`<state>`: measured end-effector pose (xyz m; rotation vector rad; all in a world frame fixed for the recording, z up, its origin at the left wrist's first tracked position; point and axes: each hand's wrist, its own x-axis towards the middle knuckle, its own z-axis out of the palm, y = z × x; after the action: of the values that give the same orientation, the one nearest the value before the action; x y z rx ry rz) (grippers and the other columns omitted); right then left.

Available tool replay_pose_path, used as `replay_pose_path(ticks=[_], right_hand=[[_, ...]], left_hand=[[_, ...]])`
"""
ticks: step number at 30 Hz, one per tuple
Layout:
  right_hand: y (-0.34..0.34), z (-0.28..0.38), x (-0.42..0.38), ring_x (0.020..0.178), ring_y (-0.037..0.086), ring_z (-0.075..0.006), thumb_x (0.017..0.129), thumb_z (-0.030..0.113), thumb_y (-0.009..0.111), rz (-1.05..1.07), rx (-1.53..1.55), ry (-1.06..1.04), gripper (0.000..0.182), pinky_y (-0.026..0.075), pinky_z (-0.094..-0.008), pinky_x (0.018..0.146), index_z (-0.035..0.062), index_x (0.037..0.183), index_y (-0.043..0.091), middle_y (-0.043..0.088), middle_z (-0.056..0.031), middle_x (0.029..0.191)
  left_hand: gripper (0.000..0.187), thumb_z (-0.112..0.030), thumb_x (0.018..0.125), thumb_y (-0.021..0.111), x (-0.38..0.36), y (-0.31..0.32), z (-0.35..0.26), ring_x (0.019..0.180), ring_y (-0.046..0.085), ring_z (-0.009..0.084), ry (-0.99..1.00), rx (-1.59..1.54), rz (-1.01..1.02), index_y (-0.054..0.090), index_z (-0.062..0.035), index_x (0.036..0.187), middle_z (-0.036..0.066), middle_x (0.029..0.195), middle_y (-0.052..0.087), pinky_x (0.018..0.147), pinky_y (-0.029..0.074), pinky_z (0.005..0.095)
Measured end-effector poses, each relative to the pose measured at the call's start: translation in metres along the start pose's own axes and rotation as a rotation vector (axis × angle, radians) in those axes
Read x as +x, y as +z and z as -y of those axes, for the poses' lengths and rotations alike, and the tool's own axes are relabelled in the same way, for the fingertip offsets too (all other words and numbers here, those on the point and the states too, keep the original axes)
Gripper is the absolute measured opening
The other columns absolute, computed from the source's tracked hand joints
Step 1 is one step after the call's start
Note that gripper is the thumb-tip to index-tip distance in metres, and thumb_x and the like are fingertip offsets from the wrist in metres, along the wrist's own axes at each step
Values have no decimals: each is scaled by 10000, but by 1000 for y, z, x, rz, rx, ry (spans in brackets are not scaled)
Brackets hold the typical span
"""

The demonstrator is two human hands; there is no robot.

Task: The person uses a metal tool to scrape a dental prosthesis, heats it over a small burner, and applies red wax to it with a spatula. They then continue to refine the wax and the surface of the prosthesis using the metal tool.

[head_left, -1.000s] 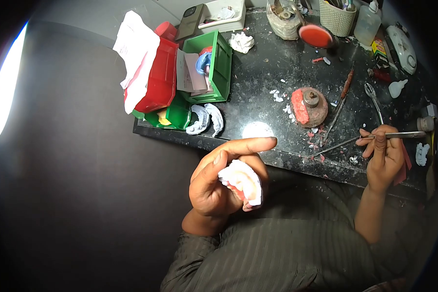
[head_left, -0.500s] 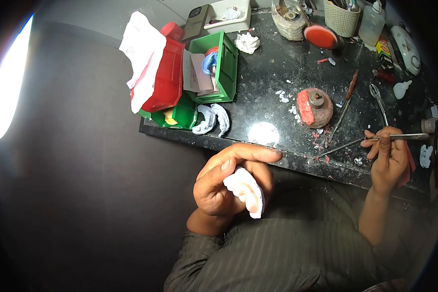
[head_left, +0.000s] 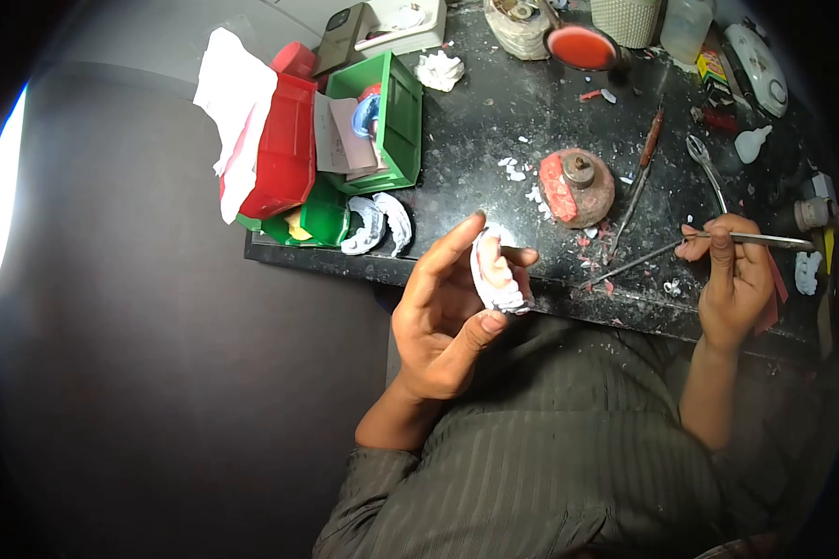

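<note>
Between the fingertips and thumb of my left hand (head_left: 438, 321) is a white plaster dental cast (head_left: 496, 268) with pinkish wax along its inner side. It is held up at the bench's front edge, teeth toward the thumb. My right hand (head_left: 738, 293) is closed around a long, thin metal spatula (head_left: 778, 241). The spatula's broad end points right, and its slim end reaches left, low over the bench edge. A pink sheet (head_left: 770, 307) shows behind the right wrist. Left of centre, two pale arch-shaped casts (head_left: 364, 226) rest beside the bins.
A round burner (head_left: 592, 191) with red wax on it stands mid-bench, with a red-handled carver (head_left: 651, 144) to its right. Behind are a pan of red wax (head_left: 583, 47) and a wicker-look cup (head_left: 623, 20). Green (head_left: 404, 121) and red bins (head_left: 284, 154) stand left.
My left hand has turned and risen toward the bench, bringing the cast upright with its inner side in view. My right hand still holds the spatula. The whole view has shifted slightly.
</note>
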<state>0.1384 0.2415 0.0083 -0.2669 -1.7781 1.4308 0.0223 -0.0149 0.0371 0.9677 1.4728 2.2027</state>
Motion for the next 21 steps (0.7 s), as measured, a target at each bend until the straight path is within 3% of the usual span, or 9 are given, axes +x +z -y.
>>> replay_pose_path(ticks=[2,4,11,18,20,21], right_hand=[[0,1,0,675,638,-133,989,74,563,-2,-3,5,130,573,-347,803,-55,1005,574,623,-77,717],[1,0,0,682,643,-133,990,69,561,-2,1,-10,129,573,-321,778,-58,1005,577,631,-81,726],[3,5,2,688,660,-144,988,35,545,0,-37,11,128,554,-244,673,-80,1024,588,677,-144,818],[4,5,2,738,691,-176,971,12,558,8,-67,-6,146,583,-277,684,-101,1056,595,683,-176,861],[4,7,3,763,698,-193,970,5,553,28,-58,-1,154,588,-289,698,-106,1069,595,686,-185,876],[5,9,3,788,704,-210,969,-2,548,44,-44,6,163,594,-302,713,-111,1081,595,689,-193,891]], left_hand=[[680,14,876,656,-2,0,1,1150,584,317,3,34,13,297,102,1446,198,1201,520,894,523,403],[737,-133,867,724,-3,2,2,1135,604,367,75,142,-38,307,102,1427,278,1176,583,872,548,416],[698,-107,858,717,-6,-2,3,1050,635,337,119,190,29,308,12,1410,376,1209,562,860,537,401],[721,-162,861,706,-8,4,-6,1044,644,370,23,94,16,306,42,1425,368,1189,571,879,541,437],[715,-179,867,693,-9,6,-12,1077,632,406,-111,-43,25,315,60,1425,361,1171,578,900,541,471],[704,-196,875,680,-10,8,-14,1095,616,442,-160,-127,13,329,81,1419,328,1160,589,921,531,535]])
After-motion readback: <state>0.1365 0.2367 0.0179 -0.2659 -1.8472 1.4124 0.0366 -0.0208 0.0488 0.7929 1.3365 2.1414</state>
